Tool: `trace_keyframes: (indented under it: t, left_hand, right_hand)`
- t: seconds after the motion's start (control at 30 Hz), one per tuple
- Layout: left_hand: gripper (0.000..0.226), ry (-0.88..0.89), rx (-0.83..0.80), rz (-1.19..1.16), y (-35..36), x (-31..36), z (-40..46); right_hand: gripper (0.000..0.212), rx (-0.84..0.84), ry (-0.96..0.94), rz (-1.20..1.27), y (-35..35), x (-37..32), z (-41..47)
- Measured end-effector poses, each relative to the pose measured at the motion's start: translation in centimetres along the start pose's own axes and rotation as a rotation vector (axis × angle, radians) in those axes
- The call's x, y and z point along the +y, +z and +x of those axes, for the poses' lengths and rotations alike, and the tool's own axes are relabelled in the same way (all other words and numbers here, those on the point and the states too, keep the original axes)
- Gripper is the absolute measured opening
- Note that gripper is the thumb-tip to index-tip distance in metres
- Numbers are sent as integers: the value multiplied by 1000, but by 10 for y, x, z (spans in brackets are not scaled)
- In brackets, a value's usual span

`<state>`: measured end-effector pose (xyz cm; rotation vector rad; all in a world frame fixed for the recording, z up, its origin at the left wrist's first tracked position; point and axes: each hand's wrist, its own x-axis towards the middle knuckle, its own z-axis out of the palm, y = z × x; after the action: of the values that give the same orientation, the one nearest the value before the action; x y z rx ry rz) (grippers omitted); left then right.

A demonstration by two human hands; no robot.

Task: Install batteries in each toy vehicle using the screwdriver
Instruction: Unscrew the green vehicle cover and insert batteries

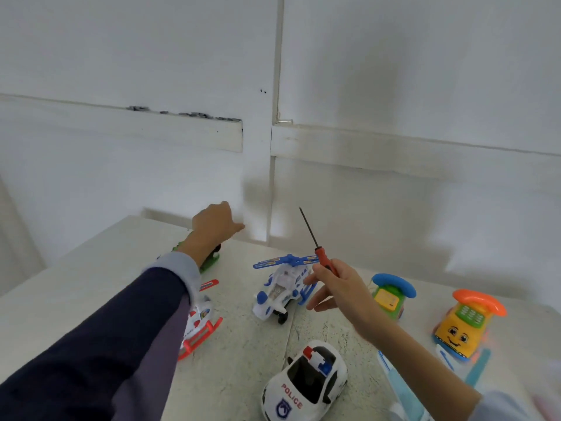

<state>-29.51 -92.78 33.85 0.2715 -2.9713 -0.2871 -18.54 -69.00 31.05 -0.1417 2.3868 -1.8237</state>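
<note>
My right hand [337,291] grips a red-handled screwdriver [318,249], its dark shaft pointing up and away. My left hand [217,223] reaches out over the far side of the table above a green toy [211,261], which my wrist mostly hides; the fingers look curled and I cannot see anything in them. A blue and white toy helicopter [282,287] stands mid-table, just left of my right hand. A white police car [306,384] sits near me. A red and white helicopter [198,325] is partly hidden under my left arm.
Two toy phone cars stand at the right: a green one with a blue handset [391,296] and a yellow one with an orange handset [464,326]. A light blue toy [403,390] lies under my right forearm. The white wall [273,147] rises behind the table's far edge.
</note>
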Motion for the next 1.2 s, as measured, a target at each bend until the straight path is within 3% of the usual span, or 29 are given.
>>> trace_keyframes:
  t: [0.2,0.37,0.53,0.93,1.07,1.2]
  left_hand:
    - [50,-123,-128,-26,26,-81,38]
    - [82,-144,-255,-26,49,-99,56]
    - [79,-166,-237,114,69,-100,57]
    - [81,-326,-208,-355,89,-118,61]
    - [75,-373,-65,-535,77,-115,56]
    - [62,-289,111,-799,29,-90,53]
  right_hand:
    - [19,-10,10,23,12,-2,9]
    - [19,-12,46,-3,14,5,15]
    - [17,7,68,-52,10,12,22]
    - [16,42,75,-75,-2,17,19]
    - [14,22,55,-81,-4,14,17]
    - [14,12,14,-74,-3,3,18]
